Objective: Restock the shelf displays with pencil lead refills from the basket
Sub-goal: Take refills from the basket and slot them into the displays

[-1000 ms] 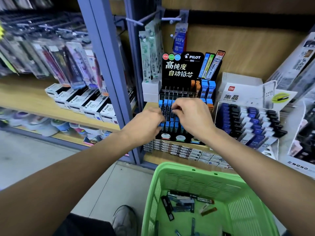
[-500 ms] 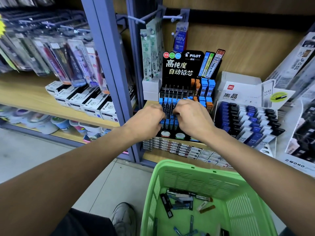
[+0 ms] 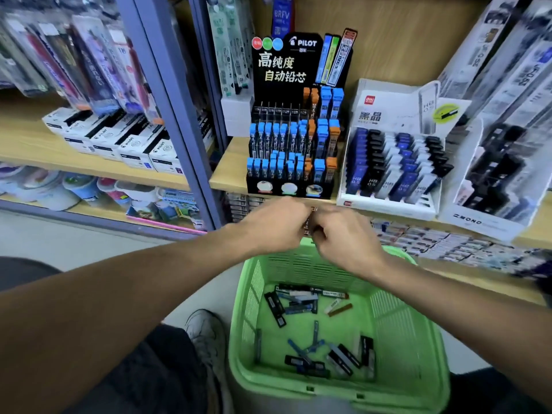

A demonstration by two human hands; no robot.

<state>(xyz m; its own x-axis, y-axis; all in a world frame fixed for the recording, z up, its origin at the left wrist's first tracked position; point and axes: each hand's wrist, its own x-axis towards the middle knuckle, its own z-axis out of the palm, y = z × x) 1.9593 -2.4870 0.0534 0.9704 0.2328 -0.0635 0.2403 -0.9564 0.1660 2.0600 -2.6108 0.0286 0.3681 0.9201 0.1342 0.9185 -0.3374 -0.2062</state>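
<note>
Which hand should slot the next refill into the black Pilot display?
Probably right: the right hand seems to pinch small refill cases below the black Pilot display rack; the left hand only steadies them.

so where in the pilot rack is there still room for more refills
Free: the black slots in the top row of the Pilot rack, left of the orange refills. Crowded: the two lower rows of blue-capped refills, packed nearly edge to edge.
</note>
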